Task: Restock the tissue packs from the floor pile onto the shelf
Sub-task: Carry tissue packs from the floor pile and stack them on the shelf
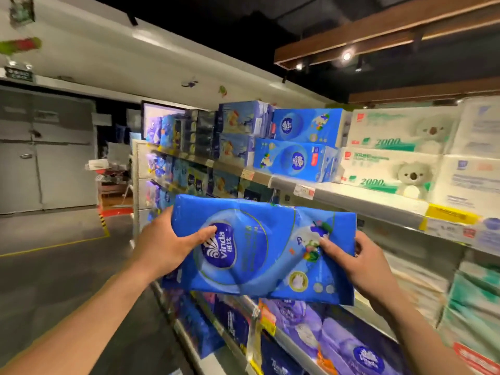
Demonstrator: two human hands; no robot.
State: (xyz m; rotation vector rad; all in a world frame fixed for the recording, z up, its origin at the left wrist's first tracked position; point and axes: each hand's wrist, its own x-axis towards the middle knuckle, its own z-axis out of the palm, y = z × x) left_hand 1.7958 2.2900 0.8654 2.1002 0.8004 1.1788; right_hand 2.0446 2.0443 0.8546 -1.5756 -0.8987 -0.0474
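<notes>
Placement step, I reckon. I'm facing the long grey metal shelf rack [359, 204], the biggest thing ahead, running off to the back left. Its upper shelf holds two stacked blue tissue packs [295, 161] near the middle, with white tissue packs printed with a grey koala [392, 163] touching them on the right and darker blue packs further left. The lower shelf carries purple flower-print packs [335, 336] along its front edge. The floor pile is out of view.

The task's thing, a wide blue plastic-wrapped tissue pack with a round dark-blue logo [259, 253], is in the air in front of the rack, below the upper shelf's front edge and touching no shelf. My left hand [162, 247] grips its left end and my right hand [373, 269] its right end. The fingers [205, 234] are clamped on the wrapper, thumbs across the front, the rest hidden behind.

Next call: lift it above that front edge, level it, and slide it onto the matching blue stack. The wrapper looks soft, so it may sag.
</notes>
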